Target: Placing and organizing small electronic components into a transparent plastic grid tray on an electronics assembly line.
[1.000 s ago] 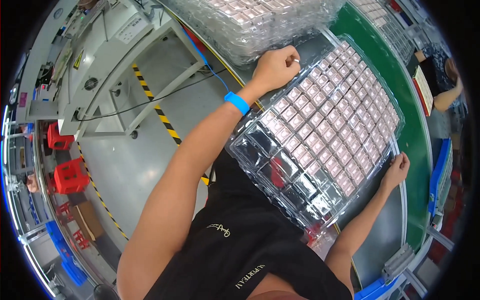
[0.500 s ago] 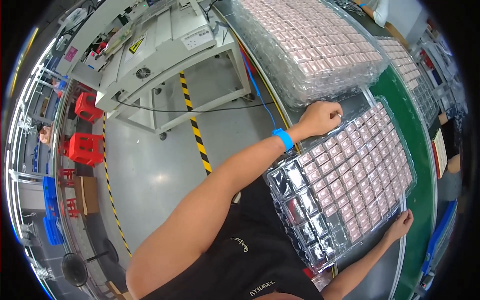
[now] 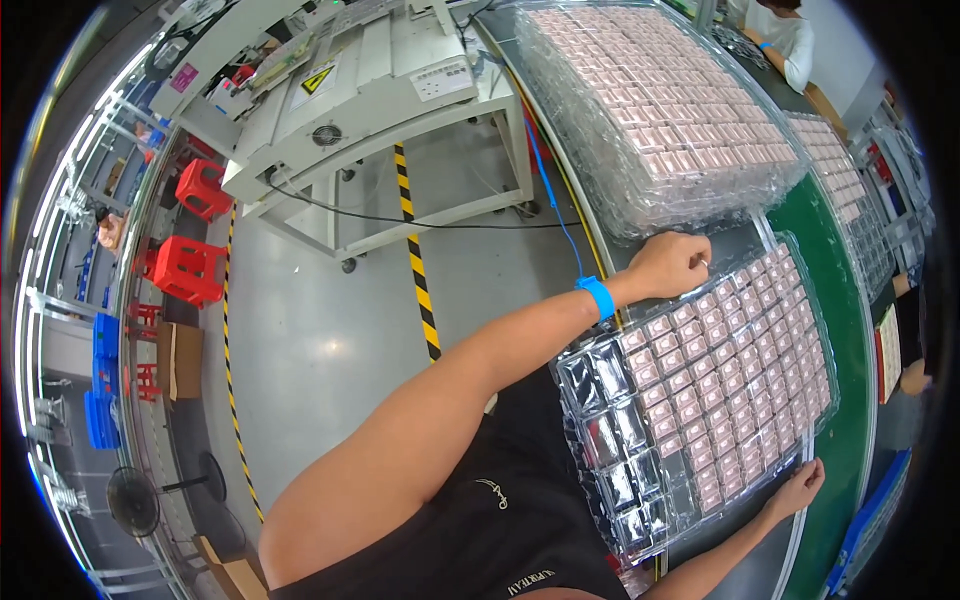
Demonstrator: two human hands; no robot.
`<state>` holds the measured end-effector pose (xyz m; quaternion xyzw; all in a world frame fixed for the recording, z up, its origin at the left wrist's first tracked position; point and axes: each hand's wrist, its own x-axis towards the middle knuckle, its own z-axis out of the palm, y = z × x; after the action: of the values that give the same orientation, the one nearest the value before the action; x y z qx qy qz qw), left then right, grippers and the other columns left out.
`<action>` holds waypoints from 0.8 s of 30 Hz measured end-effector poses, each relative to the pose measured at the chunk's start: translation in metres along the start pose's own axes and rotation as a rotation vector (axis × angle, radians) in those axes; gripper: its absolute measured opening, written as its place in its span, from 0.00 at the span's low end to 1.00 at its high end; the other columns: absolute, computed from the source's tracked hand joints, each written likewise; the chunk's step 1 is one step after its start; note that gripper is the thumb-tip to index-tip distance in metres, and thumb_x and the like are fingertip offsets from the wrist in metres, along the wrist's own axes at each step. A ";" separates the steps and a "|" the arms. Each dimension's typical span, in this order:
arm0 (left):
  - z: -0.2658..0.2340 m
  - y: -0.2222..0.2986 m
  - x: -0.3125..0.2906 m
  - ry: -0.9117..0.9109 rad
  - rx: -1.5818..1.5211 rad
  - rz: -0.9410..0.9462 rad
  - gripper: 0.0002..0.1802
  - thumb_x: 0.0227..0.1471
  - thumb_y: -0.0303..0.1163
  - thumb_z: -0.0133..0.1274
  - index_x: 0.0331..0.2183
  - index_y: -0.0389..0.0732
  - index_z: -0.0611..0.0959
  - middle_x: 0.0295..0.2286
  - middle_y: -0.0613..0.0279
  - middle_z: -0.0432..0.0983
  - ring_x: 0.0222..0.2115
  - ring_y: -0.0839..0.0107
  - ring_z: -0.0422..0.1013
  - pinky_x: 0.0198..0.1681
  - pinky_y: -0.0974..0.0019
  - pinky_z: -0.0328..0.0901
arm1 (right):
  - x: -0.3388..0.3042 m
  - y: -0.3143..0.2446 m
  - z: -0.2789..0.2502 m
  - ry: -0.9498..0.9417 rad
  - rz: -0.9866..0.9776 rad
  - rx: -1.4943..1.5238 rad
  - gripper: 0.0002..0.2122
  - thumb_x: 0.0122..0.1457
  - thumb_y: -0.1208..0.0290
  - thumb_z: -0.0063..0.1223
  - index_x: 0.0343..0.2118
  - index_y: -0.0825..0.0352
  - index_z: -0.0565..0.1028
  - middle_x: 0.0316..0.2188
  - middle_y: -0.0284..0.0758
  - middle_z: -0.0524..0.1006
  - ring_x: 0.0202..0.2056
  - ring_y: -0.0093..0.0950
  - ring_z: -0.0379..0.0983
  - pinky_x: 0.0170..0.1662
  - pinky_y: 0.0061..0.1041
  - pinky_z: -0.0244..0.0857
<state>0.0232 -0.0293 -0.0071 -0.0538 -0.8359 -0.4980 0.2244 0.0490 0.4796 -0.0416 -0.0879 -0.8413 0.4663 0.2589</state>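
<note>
One part-filled clear tray (image 3: 640, 527) lies on the worktop (image 3: 752, 563); pink pieces (image 3: 735, 370) occupy its cells except at the end nearest the person. Since the preceding views, the camera view has swung; tray fill and hand placement show no evident change, so no handling progress registers. Left hand (image 3: 670, 265): fingers curled at the left edge. Right hand (image 3: 797, 490): fingers bunched beside the right edge. Grip cannot be told. Obstructions: tall tray stack (image 3: 700, 110) beyond the left hand; blue cord (image 3: 543, 165) trailing from the wrist strap (image 3: 597, 299).
</note>
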 end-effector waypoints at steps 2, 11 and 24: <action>0.000 0.000 0.000 -0.012 -0.004 0.005 0.07 0.41 0.32 0.52 0.25 0.38 0.78 0.20 0.52 0.75 0.22 0.54 0.72 0.26 0.56 0.65 | 0.001 0.002 -0.003 -0.004 0.013 -0.022 0.13 0.64 0.65 0.48 0.45 0.70 0.73 0.30 0.28 0.72 0.28 0.17 0.62 0.31 0.16 0.57; -0.001 -0.002 -0.002 -0.042 0.023 0.007 0.08 0.40 0.31 0.51 0.25 0.38 0.77 0.20 0.52 0.75 0.23 0.53 0.72 0.27 0.55 0.65 | -0.003 -0.009 0.002 0.004 -0.014 -0.049 0.14 0.64 0.64 0.48 0.45 0.70 0.73 0.31 0.29 0.72 0.29 0.18 0.63 0.32 0.18 0.59; -0.002 -0.005 0.002 -0.037 0.008 -0.048 0.07 0.43 0.31 0.52 0.26 0.37 0.78 0.19 0.52 0.75 0.22 0.55 0.73 0.26 0.57 0.65 | -0.002 -0.006 0.003 -0.015 0.016 0.040 0.13 0.65 0.66 0.47 0.44 0.70 0.73 0.28 0.27 0.70 0.27 0.16 0.61 0.30 0.17 0.57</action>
<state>0.0204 -0.0340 -0.0088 -0.0422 -0.8429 -0.4990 0.1969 0.0493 0.4736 -0.0389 -0.0861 -0.8330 0.4856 0.2507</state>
